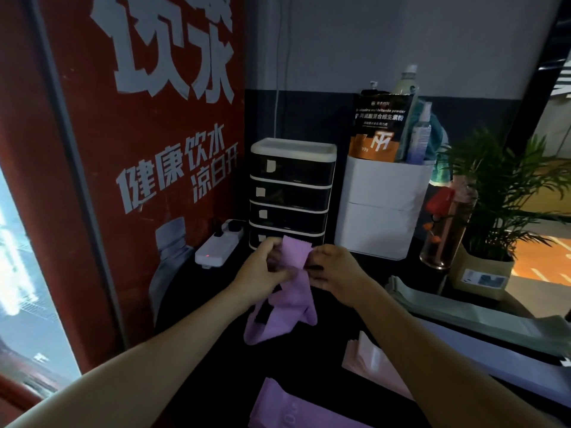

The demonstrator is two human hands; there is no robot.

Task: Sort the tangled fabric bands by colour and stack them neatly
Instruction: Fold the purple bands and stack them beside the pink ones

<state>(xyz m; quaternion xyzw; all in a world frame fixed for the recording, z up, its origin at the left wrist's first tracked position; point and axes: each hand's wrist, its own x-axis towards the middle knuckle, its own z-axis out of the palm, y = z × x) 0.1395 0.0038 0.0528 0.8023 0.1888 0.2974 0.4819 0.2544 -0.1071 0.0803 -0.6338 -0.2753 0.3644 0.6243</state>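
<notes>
A purple fabric band (287,304) hangs twisted above the black table (309,381). My left hand (262,273) pinches its upper left edge and my right hand (333,270) pinches its upper right edge, spreading the top flat between them. The band's lower loops droop onto the table. A flat stack of purple bands (278,406) lies at the near edge. A pink stack (370,362) lies to its right. A pale green stack (482,316) stretches along the right side, and a lavender strip (482,362) lies in front of it.
A small black-and-white drawer unit (290,193) and a white box (383,205) with a powder pouch and bottles stand behind my hands. A power strip (216,248) lies at the left, a potted plant (500,211) and bottle (445,227) at the right. A red poster wall bounds the left.
</notes>
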